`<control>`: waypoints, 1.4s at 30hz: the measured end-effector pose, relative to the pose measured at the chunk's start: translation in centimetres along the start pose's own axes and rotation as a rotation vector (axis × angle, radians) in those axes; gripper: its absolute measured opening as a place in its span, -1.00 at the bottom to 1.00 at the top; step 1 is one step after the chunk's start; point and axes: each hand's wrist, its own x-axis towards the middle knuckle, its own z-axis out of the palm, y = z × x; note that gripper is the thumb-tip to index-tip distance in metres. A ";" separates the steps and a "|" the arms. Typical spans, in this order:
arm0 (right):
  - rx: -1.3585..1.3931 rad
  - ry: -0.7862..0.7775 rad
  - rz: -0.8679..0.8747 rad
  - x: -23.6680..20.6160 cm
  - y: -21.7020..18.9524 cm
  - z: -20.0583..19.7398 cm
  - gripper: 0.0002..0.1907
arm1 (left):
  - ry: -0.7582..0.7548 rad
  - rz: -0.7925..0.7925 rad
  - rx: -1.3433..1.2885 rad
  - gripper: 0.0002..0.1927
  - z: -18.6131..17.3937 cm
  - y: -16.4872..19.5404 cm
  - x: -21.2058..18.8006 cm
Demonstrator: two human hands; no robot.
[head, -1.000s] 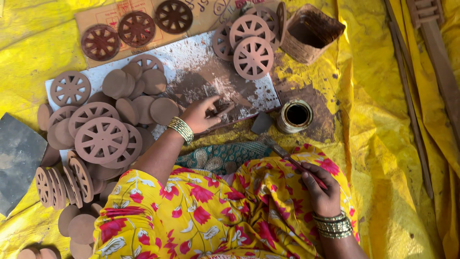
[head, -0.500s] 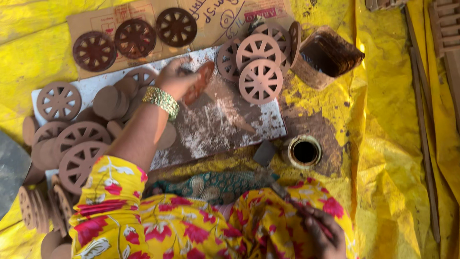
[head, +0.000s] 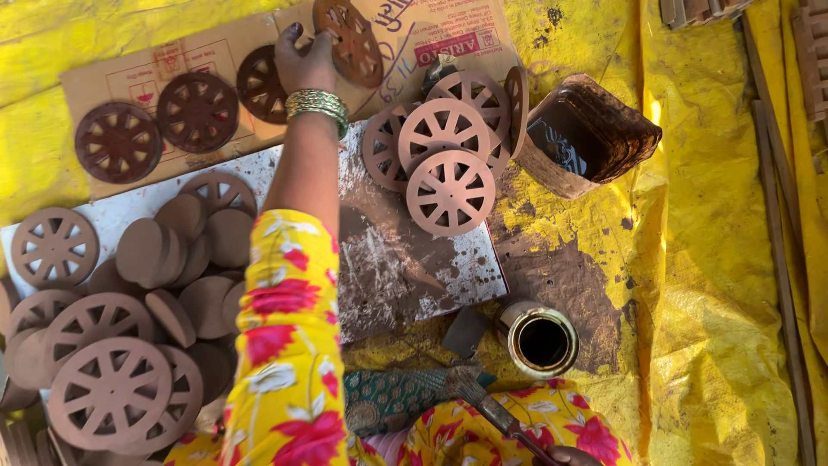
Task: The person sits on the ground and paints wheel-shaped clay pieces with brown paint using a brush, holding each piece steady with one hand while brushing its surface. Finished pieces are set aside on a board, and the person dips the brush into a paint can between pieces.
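At the top centre of the frame the left hand [head: 304, 62] is closed on the edge of a dark wet clay wheel [head: 348, 40] lying on the cardboard sheet [head: 112, 82], beside three more dark wheels [head: 197, 111]. At the bottom edge, the right hand [head: 573, 456], mostly cut off, grips a thin blade tool [head: 492, 407].

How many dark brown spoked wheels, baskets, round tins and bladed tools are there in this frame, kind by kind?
Dark brown spoked wheels on the cardboard: 4, one touched by the left hand
Brown basket: 1
Round tin: 1
Bladed tool, running to the right hand: 1
Total: 7
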 end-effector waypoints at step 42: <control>1.089 -0.106 -0.161 15.6 -10.7 -0.9 -0.69 | -0.089 -0.579 -0.366 -0.50 -56.6 10.4 -27.1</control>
